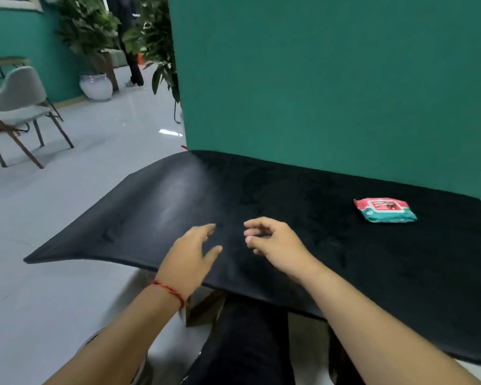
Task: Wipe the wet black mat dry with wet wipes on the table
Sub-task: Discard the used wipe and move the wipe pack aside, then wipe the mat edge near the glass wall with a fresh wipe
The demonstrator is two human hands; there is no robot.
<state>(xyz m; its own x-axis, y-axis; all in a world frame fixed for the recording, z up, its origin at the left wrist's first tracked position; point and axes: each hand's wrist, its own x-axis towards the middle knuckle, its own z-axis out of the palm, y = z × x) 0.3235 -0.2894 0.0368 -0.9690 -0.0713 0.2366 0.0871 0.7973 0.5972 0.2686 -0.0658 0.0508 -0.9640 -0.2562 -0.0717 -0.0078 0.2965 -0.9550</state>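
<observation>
Both at once, hovered left hand (190, 254) and right hand (275, 243) empty over near edge of black mat (303, 190), fingers relaxed, loosely curled; located wet wipes pack (385, 210) on mat, well right, near green partition (331, 79); judged risk: hard strokes dragging mat's sagging left overhang off its support, or knocking pack away; found open sweeping room centre and left; noted partition closing rear edge.

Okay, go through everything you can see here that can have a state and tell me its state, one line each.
mat: spread flat, left end overhanging, pale sheen there.
pack: lying flat on the mat at the right, untouched, no wipe sticking out.
left hand: open over the mat, fingers straight, holding nothing.
right hand: fingers loosely curled, holding nothing.
chair: upright, unoccupied.
</observation>
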